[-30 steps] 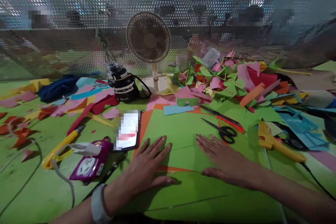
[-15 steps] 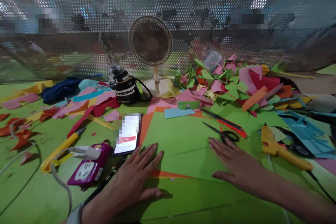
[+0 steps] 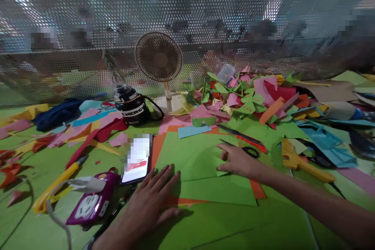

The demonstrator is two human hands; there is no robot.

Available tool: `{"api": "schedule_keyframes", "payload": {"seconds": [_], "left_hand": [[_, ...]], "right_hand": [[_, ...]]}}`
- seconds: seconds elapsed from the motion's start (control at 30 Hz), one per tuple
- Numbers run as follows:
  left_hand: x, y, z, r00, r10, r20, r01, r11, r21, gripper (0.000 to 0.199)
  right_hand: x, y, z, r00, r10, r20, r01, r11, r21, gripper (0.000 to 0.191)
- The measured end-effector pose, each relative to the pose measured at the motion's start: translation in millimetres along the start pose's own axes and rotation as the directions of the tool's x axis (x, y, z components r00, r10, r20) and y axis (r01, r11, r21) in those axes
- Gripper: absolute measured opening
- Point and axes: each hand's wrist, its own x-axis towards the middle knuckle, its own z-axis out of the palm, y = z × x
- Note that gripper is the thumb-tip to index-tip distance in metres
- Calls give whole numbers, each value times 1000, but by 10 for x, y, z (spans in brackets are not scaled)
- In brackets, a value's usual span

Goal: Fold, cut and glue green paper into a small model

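Observation:
My left hand lies flat, fingers spread, over the left edge of stacked green and orange sheets. With thumb and fingers my right hand pinches a piece of green paper, whose right end curls up. Another green sheet lies underneath, with an orange sheet showing at its right corner. Black scissors rest just behind my right hand, partly hidden by it. A phone with a lit screen sits beyond my left fingertips.
A purple power socket and a yellow cutter lie at left. A yellow glue gun is at right, an orange-black cutter behind. A bottle, a fan and heaped paper scraps line the back.
My right hand has gone from lying flat to pinching the green paper, and its right end has lifted and moved left. My left hand stays flat. The view has shifted slightly.

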Motion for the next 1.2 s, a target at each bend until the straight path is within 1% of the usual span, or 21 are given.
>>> {"api": "schedule_keyframes", "payload": {"seconds": [0.07, 0.17, 0.23, 0.3, 0.33, 0.4, 0.47, 0.5, 0.57, 0.63, 0.7, 0.77, 0.8, 0.83, 0.9, 0.93, 0.97, 1.0, 1.07, 1.13, 1.2], "left_hand": [[44, -3, -35, 997, -55, -49, 53, 998, -43, 77], [131, -9, -143, 959, -263, -102, 239, 951, -197, 74], [200, -15, -230, 882, -462, -88, 394, 828, -399, 80], [287, -15, -305, 789, -614, 13, 469, 589, -658, 90], [339, -10, -333, 767, -635, 87, 458, 449, -767, 94], [461, 9, -368, 790, -556, 259, 426, 193, -884, 95], [594, 34, -375, 815, -487, 312, 371, 26, -928, 104], [658, 42, -369, 813, -493, 312, 343, -29, -939, 108], [764, 41, -346, 764, -573, 296, 274, -127, -953, 107], [825, 12, -319, 733, -619, 283, 215, -184, -959, 103], [839, -34, -302, 736, -615, 282, 188, -214, -958, 85], [815, -76, -305, 774, -568, 280, 204, -195, -959, 54], [793, -91, -314, 799, -546, 250, 202, -147, -968, 41], [768, -103, -327, 832, -524, 182, 178, -59, -982, 33], [710, -116, -361, 892, -448, -57, 42, 209, -977, 32], [682, -121, -377, 912, -367, -186, -46, 358, -933, 33], [656, -124, -387, 918, -277, -283, -121, 485, -866, 34], [633, -126, -389, 923, -183, -339, -172, 592, -787, 32], [603, -129, -364, 926, -8, -376, -242, 752, -613, 33], [593, -126, -303, 932, 132, -338, -282, 850, -445, 36], [599, -119, -229, 946, 201, -254, -283, 895, -344, 36]], "right_hand": [[-43, 40, -7, 998, 30, 55, -42, 974, 224, 77], [-154, 49, -35, 997, 35, 69, -66, 852, 520, 61], [-241, 38, -53, 999, 43, 6, -38, 800, 598, 46], [-310, 26, -64, 995, 45, -84, 18, 774, 634, 43], [-331, 23, -67, 992, 37, -124, 51, 766, 641, 44], [-338, 19, -72, 986, -5, -168, 112, 766, 633, 45], [-304, 16, -84, 975, -83, -204, 190, 783, 591, 43], [-276, 13, -95, 965, -127, -231, 239, 788, 567, 43], [-213, 5, -126, 932, -193, -307, 336, 776, 533, 42], [-154, -3, -168, 908, -231, -348, 393, 755, 524, 40], [-102, -6, -213, 903, -269, -336, 418, 732, 538, 36], [-50, -1, -252, 888, -329, -322, 458, 706, 541, 30], [-21, 4, -267, 870, -371, -325, 492, 698, 520, 27], [11, 12, -278, 844, -417, -337, 535, 696, 479, 23], [83, 32, -284, 777, -520, -354, 625, 701, 344, 15], [121, 46, -279, 742, -564, -364, 663, 700, 266, 12], [159, 62, -270, 708, -597, -377, 690, 699, 189, 11], [195, 81, -257, 673, -627, -393, 713, 692, 115, 12], [254, 131, -228, 600, -682, -418, 738, 673, -40, 15], [283, 191, -200, 536, -737, -411, 728, 650, -216, 19], [268, 251, -171, 526, -777, -347, 674, 629, -386, 22]]}}
